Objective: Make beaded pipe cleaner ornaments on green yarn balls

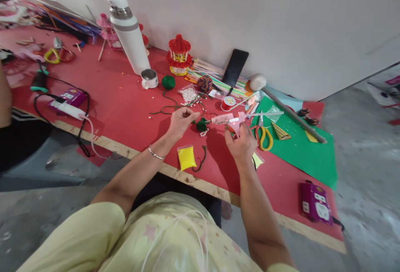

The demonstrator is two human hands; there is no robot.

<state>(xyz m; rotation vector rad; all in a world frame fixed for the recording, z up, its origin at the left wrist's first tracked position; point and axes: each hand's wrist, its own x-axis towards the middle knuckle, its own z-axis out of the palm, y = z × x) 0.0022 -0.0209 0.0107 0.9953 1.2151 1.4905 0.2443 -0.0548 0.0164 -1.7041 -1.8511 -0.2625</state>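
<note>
My right hand (242, 145) grips a pink glue gun (226, 119) with a clear glue stick (264, 114) poking out of its back. The gun's nozzle points left, at a small dark green yarn piece (201, 125); whether they touch I cannot tell. My left hand (181, 123) has its thumb and fingers pinched together right beside that yarn piece, and what lies between the fingertips is too small to make out. Small white beads (203, 133) lie just below the yarn piece. A green yarn ball (168, 82) with a trailing strand sits farther back.
Bagged white beads (188, 93), a thread spool (228, 103) and yellow-handled scissors (266, 139) surround the work. Nearer me lies a yellow packet (186, 158). A white flask (129, 34) and metal cup (149, 78) stand behind. Purple power sockets (315, 203) sit at right. Another person's arm (4, 97) shows at left.
</note>
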